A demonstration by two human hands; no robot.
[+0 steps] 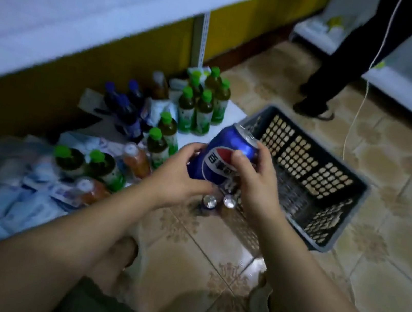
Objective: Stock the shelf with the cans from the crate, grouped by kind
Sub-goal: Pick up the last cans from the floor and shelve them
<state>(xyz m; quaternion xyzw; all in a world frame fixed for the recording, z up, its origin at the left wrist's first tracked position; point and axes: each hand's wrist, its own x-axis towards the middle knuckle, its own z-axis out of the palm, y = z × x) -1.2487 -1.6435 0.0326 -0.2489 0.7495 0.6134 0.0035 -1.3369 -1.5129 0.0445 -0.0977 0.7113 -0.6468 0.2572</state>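
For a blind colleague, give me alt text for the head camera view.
The left hand and right hand hold a blue cola can tilted over a tiled floor, beside a dark plastic crate. Green-capped bottles stand on a low shelf at left; two can tops show below the hands.

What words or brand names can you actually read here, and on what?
"百": first white character on the blue can, by its red-white-blue globe logo; the rest blurred or under the thumb of the right hand.
Labels on the green-capped bottles: too blurred.
Print on the packets at left: too blurred.
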